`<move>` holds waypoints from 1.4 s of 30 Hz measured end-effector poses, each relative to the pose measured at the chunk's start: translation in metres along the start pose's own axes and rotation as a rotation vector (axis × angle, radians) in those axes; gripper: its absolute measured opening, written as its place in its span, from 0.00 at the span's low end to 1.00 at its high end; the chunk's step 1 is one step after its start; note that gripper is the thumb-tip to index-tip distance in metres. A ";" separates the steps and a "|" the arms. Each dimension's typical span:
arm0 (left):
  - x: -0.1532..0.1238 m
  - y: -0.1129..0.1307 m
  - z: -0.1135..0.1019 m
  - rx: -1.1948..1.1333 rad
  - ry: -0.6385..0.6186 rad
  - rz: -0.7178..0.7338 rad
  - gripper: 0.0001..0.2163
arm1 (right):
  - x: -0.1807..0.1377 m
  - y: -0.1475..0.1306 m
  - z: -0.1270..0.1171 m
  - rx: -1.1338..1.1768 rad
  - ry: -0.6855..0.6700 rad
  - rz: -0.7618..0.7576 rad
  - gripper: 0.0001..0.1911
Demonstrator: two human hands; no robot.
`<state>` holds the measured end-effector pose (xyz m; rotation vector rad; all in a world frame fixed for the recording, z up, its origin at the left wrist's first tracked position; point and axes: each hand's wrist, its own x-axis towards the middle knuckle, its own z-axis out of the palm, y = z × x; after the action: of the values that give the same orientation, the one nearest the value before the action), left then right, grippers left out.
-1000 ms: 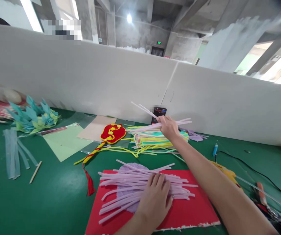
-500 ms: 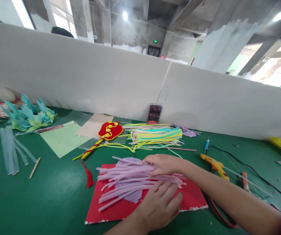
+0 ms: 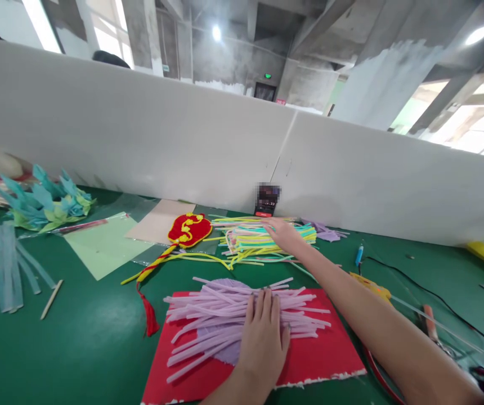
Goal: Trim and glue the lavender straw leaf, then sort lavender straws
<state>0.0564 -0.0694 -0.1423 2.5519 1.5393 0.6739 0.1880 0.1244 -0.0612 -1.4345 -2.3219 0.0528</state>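
Observation:
My left hand [image 3: 262, 329] lies flat, fingers stretched out, on a loose pile of lilac pipe cleaners [image 3: 208, 306]. Under the pile is a round purple piece [image 3: 229, 351], mostly covered, on a red board [image 3: 309, 360] with a worn white edge. My right hand [image 3: 284, 233] reaches over a heap of pipe cleaners in yellow, turquoise and pink [image 3: 248, 242]. Its fingers point toward a phone [image 3: 266, 199] propped against the partition, blurred in part. The right fingers look extended; whether they touch the heap or the phone I cannot tell.
A red and yellow fan-shaped ornament [image 3: 189, 229] with a tassel lies left of the heap. Farther left are green paper [image 3: 102, 247], a turquoise leafy crown [image 3: 48, 199] and translucent strips [image 3: 5, 267]. At right lie a yellow glue gun [image 3: 371, 286], its cord and pliers [image 3: 431, 323].
My right hand has left the lilac pile and moved up and away to the coloured heap. My left hand has flattened over the pile, whose pipe cleaners are now more spread to the right.

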 end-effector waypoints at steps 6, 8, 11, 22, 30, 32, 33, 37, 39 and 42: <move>0.002 0.001 -0.005 -0.029 -0.046 -0.020 0.22 | 0.046 0.020 0.043 -0.084 0.030 0.112 0.19; 0.002 0.000 -0.004 -0.035 -0.030 -0.008 0.22 | 0.052 0.021 0.054 -0.116 0.039 0.126 0.19; 0.002 -0.001 0.001 -0.040 0.034 0.008 0.22 | 0.052 0.020 0.067 -0.169 0.034 0.096 0.20; 0.002 -0.004 0.014 -0.013 0.196 0.015 0.22 | 0.057 0.013 0.083 -0.329 -0.091 -0.131 0.21; 0.003 -0.003 0.014 0.013 0.226 0.027 0.21 | 0.058 0.012 0.075 -0.397 -0.094 -0.164 0.20; 0.003 -0.003 0.013 0.008 0.219 0.027 0.21 | 0.059 0.010 0.072 -0.409 -0.078 -0.184 0.16; 0.003 -0.003 0.013 0.003 0.215 0.025 0.21 | 0.059 0.009 0.071 -0.412 -0.069 -0.195 0.15; 0.002 -0.003 0.013 -0.011 0.197 0.016 0.21 | 0.053 0.006 0.069 -0.416 -0.052 -0.221 0.14; 0.002 -0.002 0.013 -0.015 0.187 0.012 0.21 | 0.049 0.006 0.063 -0.419 -0.038 -0.214 0.14; 0.002 -0.002 0.011 -0.025 0.169 0.005 0.21 | 0.043 0.009 0.046 -0.425 0.009 -0.204 0.16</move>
<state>0.0603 -0.0649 -0.1522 2.5395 1.5612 0.9243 0.1621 0.1737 -0.0921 -1.3606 -2.5619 -0.5327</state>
